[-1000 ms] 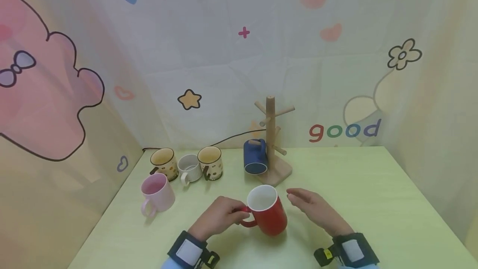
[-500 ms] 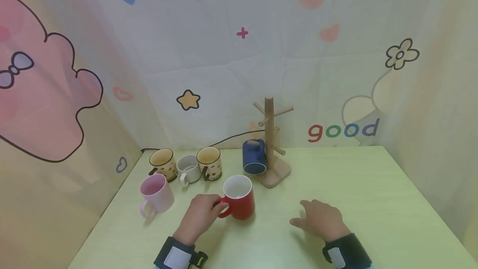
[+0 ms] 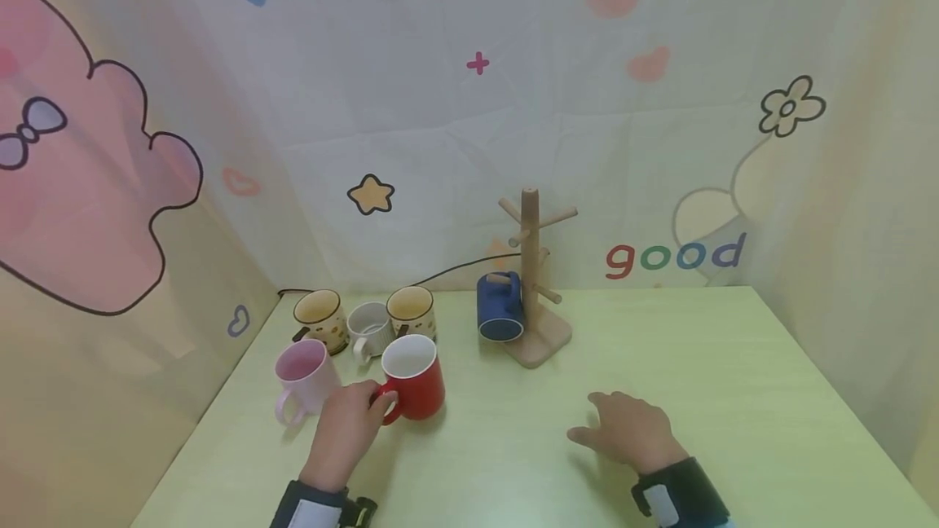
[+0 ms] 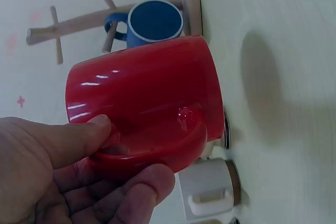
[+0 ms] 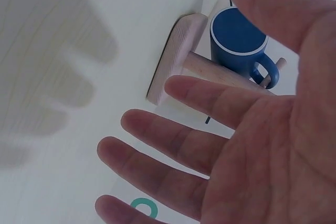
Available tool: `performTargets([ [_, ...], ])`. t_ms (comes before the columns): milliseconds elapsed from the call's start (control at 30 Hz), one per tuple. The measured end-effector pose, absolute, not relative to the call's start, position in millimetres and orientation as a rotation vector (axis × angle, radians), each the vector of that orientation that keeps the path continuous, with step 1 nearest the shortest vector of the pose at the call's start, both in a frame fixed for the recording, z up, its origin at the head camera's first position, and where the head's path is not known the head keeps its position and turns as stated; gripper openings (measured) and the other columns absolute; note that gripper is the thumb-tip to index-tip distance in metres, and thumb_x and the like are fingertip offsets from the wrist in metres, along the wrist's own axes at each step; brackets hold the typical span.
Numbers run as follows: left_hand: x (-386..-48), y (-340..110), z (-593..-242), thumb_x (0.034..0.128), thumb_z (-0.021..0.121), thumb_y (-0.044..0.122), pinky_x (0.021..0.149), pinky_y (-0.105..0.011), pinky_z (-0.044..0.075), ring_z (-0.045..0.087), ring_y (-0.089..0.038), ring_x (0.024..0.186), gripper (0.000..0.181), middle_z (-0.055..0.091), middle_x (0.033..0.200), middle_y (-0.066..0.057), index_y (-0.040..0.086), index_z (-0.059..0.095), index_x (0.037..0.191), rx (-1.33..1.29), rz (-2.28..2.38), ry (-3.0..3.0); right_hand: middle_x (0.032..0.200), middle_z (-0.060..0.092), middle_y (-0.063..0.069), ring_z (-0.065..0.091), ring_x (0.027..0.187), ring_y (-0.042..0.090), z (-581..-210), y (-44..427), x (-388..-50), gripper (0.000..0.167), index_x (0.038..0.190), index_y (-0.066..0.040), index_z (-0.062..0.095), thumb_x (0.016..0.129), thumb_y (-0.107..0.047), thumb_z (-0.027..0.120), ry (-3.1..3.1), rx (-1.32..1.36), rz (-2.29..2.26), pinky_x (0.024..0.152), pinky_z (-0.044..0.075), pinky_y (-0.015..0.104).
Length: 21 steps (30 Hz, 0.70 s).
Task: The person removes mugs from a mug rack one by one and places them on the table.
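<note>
My left hand (image 3: 346,429) pinches the handle of a red mug (image 3: 416,389) with a white inside. In the left wrist view the thumb lies over the handle of the red mug (image 4: 142,87) and the fingers curl beneath it, with its shadow apart on the tabletop. My right hand (image 3: 623,430) hovers over the table's right half, holding nothing. The right wrist view has the right hand (image 5: 236,145) with its fingers spread and nearly straight. A blue mug (image 3: 500,308) hangs mouth down by its handle on a peg of the wooden mug rack (image 3: 531,267).
A pink mug (image 3: 306,377) stands left of the red one. Behind are a white ribbed cup (image 3: 369,327) and two patterned cream mugs, the left one (image 3: 323,320) and the right one (image 3: 411,308), partly hidden. A printed curtain (image 3: 440,121) backs the table (image 3: 660,357).
My left hand has carried the red mug leftward, away from the rack and toward the other cups. The right hand drew back slightly and spread its thumb, then stayed nearly still.
</note>
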<state>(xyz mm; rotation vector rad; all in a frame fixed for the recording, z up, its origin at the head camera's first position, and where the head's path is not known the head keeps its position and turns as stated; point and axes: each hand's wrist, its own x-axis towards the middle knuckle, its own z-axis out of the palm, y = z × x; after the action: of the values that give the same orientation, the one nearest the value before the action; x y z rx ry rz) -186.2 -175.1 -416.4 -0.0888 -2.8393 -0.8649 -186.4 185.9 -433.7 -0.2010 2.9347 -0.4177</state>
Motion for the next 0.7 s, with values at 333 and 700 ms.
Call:
performTargets([
  [333, -182.9, -199.8, -419.3, 0.0922, 0.071, 0.014, 0.055, -0.032, 0.041, 0.049, -0.021, 0.062, 0.021, 0.055, 0.063, -0.003, 0.003, 0.062, 0.077, 0.072, -0.847, -2.742, 0.116, 0.066, 0.021, 0.062, 0.107, 0.042, -434.7, 184.2, -188.5, 0.068, 0.127, -0.001, 0.063, 0.084, -0.054, 0.07, 2.935, -0.223, -0.422, 0.08, 0.05, 0.059],
  [700, -187.8, -218.8, -429.7, 0.0908, 0.072, 0.015, 0.055, -0.034, 0.041, 0.05, -0.024, 0.061, 0.021, 0.058, 0.062, -0.006, 0.001, 0.063, 0.078, 0.166, -0.735, -2.719, 0.116, 0.066, 0.021, 0.062, 0.108, 0.042, -435.0, 180.0, -188.2, 0.069, 0.127, -0.001, 0.063, 0.084, -0.055, 0.07, 2.912, -0.235, -0.423, 0.081, 0.05, 0.059],
])
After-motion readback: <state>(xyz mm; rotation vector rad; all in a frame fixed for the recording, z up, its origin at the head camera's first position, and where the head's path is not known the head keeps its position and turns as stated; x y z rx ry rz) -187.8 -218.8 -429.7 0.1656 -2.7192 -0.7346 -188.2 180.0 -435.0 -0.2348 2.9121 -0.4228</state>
